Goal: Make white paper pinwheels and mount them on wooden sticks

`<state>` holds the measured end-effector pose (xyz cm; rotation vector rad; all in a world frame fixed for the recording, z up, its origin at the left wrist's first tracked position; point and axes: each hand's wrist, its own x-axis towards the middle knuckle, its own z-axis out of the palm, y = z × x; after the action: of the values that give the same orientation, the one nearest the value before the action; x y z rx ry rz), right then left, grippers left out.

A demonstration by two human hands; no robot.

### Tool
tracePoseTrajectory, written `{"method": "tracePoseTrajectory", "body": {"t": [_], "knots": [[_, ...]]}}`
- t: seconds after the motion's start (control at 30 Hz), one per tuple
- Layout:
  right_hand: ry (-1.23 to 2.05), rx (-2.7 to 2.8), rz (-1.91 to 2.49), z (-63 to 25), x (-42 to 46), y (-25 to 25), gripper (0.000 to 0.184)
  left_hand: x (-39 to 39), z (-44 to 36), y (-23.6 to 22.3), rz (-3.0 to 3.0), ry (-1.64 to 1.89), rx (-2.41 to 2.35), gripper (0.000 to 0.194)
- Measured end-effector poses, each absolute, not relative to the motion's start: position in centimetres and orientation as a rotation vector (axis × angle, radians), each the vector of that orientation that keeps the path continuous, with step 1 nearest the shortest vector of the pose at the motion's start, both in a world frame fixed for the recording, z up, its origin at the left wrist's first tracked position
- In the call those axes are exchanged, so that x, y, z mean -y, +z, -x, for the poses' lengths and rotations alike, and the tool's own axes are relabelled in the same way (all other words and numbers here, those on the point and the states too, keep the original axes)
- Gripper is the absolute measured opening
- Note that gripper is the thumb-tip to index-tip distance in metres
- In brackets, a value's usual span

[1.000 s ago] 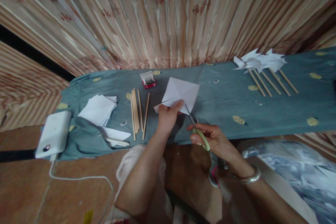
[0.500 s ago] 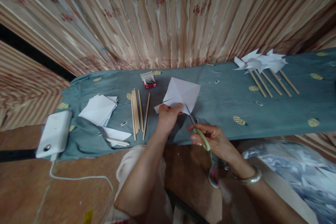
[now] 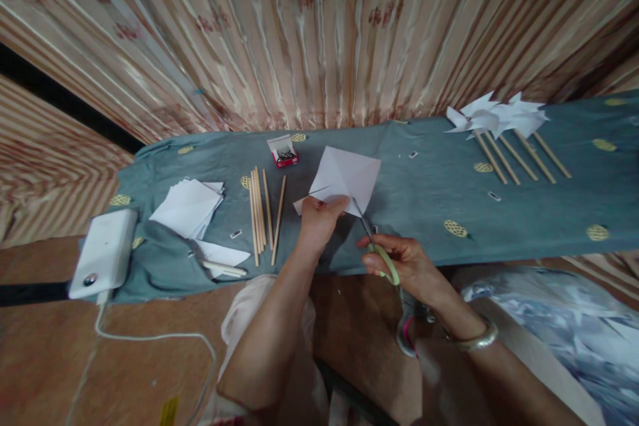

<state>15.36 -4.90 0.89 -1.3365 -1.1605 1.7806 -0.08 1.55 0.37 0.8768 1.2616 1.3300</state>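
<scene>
My left hand pinches the lower edge of a creased white paper square, held just above the blue-grey cloth. My right hand is closed round the green handles of a pair of scissors. Their blades point up and left, with the tips at the paper's lower edge beside my left fingers. A cut shows in the paper's left corner.
Loose wooden sticks lie left of my hands, then a stack of white paper squares. A small red box sits at the back. Finished paper pinwheels on sticks lie far right. A white device with a cable rests at the left end.
Almost nothing differs; both hands, the paper and the scissors have shifted only slightly, with the blades still at the paper's lower edge.
</scene>
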Motion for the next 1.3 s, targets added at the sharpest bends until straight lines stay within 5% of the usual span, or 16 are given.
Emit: {"method": "tracePoseTrajectory", "body": {"t": [1.3], "knots": [[1.714, 1.105, 1.365, -15.07, 4.67, 1.2, 0.049, -1.17, -0.19, 0.5, -0.949, 1.226, -1.167, 0.014]]}}
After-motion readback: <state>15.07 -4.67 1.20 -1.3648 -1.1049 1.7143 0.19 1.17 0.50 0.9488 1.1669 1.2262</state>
